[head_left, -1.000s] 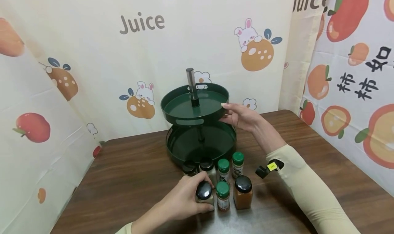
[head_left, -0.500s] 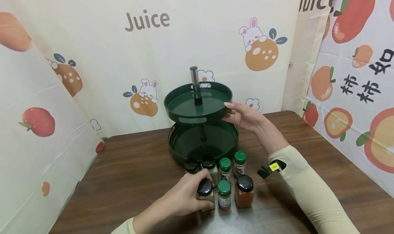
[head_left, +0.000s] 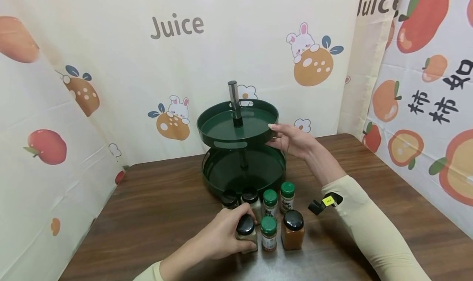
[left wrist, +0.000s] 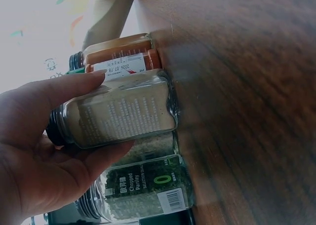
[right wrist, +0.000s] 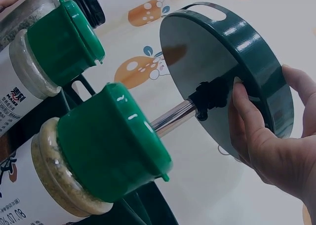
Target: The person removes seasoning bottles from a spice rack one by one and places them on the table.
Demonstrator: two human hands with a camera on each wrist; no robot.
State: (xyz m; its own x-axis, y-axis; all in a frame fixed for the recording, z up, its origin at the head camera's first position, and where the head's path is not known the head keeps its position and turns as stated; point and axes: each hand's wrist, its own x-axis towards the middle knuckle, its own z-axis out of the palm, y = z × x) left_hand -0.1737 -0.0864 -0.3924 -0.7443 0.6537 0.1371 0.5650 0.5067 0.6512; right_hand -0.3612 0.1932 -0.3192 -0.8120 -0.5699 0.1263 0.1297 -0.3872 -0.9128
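My left hand (head_left: pixel 223 236) grips a square glass spice jar (left wrist: pixel 123 111) of beige powder with a black lid, thumb on one side and fingers on the other. The jar stands on the table among the other jars. My right hand (head_left: pixel 293 140) pinches the rim of the upper tray of a dark green two-tier tray stand (head_left: pixel 236 143), thumb above and fingers beneath, as the right wrist view (right wrist: pixel 276 141) also shows. Both tiers hang on a metal post (head_left: pixel 234 102). Part of the lower tier is hidden behind jars.
Beside the held jar are a small green-lidded jar (head_left: pixel 269 233) and a black-lidded jar of orange-brown powder (head_left: pixel 293 231). Farther back stand two green-lidded jars (head_left: pixel 287 196) and two black-lidded ones, including chopped parsley (left wrist: pixel 148 188). A printed curtain (head_left: pixel 244 38) hangs behind the wooden table (head_left: pixel 148 207).
The head view has shifted slightly, so everything sits a little further right in it. Both hands keep their holds on the jar and the tray rim.
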